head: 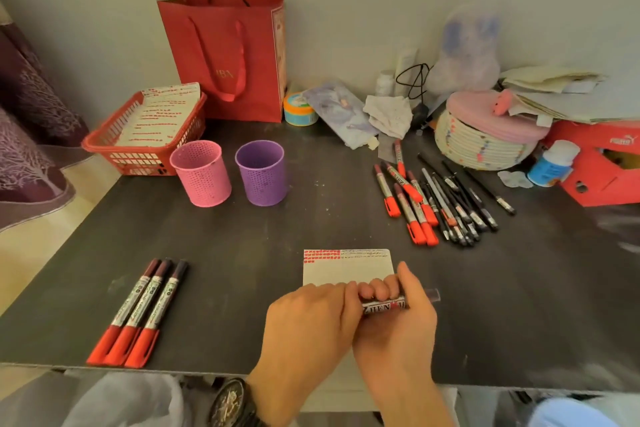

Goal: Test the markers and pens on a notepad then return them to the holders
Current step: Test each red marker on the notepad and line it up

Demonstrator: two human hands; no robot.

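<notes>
Over the notepad [348,269], left hand [311,315] and right hand [398,333] curl their fingers [377,291] round one marker [382,308], seemingly working its cap.

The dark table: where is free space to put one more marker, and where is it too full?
Bare table lies between the three markers and the notepad, in front of the pink holder and purple holder. Also bare: right of the notepad, in front of the pen pile. Crowded: the back right corner, around the woven basket.

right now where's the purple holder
In the head view the purple holder stands upright left of centre, just right of the pink holder and in front of the red bag.
</notes>
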